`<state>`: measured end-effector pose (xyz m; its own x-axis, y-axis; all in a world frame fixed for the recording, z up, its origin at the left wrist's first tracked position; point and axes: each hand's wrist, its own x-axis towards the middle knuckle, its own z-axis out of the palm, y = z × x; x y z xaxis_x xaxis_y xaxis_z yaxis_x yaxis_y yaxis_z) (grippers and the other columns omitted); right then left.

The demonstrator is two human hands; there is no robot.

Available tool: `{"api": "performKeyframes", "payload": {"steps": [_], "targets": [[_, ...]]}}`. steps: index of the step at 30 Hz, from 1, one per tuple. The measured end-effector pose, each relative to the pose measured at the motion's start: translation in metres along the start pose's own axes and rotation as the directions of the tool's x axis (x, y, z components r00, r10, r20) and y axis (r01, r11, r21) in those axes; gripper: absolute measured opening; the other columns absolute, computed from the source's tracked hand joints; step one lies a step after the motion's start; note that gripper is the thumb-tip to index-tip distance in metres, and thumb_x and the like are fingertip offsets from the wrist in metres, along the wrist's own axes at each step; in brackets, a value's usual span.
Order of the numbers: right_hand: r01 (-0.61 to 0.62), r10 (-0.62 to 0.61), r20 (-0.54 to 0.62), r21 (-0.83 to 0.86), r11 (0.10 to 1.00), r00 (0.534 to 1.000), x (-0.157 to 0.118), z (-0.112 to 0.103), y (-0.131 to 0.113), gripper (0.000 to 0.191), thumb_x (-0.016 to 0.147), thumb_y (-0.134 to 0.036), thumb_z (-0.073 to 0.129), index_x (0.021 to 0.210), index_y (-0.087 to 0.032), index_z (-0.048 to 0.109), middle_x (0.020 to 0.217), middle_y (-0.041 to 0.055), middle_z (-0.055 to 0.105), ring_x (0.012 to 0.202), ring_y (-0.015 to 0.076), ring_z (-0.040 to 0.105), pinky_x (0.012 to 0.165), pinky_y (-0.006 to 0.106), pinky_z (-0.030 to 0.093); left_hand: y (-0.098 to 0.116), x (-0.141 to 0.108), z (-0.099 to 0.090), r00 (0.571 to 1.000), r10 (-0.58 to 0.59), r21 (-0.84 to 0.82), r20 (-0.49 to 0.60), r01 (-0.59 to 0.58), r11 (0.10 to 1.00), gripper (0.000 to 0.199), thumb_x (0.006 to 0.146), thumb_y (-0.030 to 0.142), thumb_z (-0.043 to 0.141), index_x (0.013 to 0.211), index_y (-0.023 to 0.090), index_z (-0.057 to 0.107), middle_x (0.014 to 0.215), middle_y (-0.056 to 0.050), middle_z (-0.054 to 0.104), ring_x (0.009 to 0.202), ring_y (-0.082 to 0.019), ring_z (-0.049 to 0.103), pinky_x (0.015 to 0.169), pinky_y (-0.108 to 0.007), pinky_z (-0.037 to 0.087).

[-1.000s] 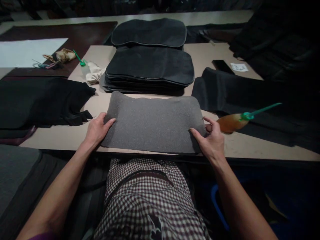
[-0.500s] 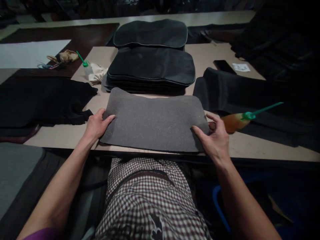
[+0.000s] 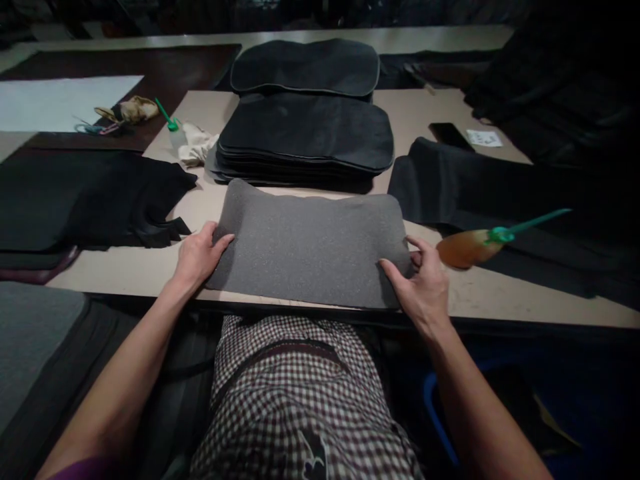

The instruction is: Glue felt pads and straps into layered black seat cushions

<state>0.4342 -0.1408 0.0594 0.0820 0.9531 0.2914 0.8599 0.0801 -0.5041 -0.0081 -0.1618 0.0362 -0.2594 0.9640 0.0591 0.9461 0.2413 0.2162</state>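
A grey, rounded-corner sheet (image 3: pixel 310 247) lies between my hands at the table's front edge, its two ends curled up. My left hand (image 3: pixel 200 257) grips its left end, thumb on top and fingers beneath. At the right end, my right hand (image 3: pixel 420 277) holds it the same way, fingers partly hidden behind the edge. Just right of that hand lies a squeeze bottle (image 3: pixel 465 248) of orange-brown liquid with a green nozzle. Behind the sheet rises a stack of black rounded panels (image 3: pixel 305 133).
Black pieces (image 3: pixel 90 193) are piled at the left, and more black sheets (image 3: pixel 470 187) lie at the right. A second green-tipped bottle (image 3: pixel 177 135) stands by a crumpled cloth (image 3: pixel 197 147). A dark phone-like slab (image 3: pixel 450 137) lies beside a paper slip (image 3: pixel 484 138).
My hands have come slightly closer together, and the sheet's ends curl up a little more. My right hand has shifted left, away from the orange-brown bottle.
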Motion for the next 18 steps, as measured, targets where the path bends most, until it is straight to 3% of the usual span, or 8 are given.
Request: {"api": "performKeyframes", "payload": {"steps": [8,18], "targets": [[0.011,-0.01,0.009,-0.097,0.995,1.0,-0.0084,0.0065,-0.0011,0.077,0.084,-0.052,0.069,0.149,-0.018,0.045,0.109,0.0123,0.07,0.09,0.0318,0.068,0.079,0.047,0.057,0.0017,-0.0024,0.0029,1.0,0.024,0.086,0.004,-0.025,0.996,0.046,0.1,0.056,0.053,0.125,0.018,0.062,0.088,-0.011,0.076,0.081,-0.029,0.072,0.065,-0.03,0.04],[-0.03,0.03,-0.002,-0.026,0.999,1.0,-0.0065,0.0036,-0.0053,0.078,0.082,-0.058,0.071,0.146,-0.019,0.048,0.112,0.0125,0.069,0.092,0.0303,0.069,0.08,0.045,0.057,-0.0004,-0.0006,-0.0012,1.0,0.01,0.099,0.002,-0.01,0.995,0.044,0.1,0.057,0.053,0.118,0.018,0.064,0.085,-0.01,0.075,0.08,-0.027,0.073,0.064,-0.029,0.04]]}}
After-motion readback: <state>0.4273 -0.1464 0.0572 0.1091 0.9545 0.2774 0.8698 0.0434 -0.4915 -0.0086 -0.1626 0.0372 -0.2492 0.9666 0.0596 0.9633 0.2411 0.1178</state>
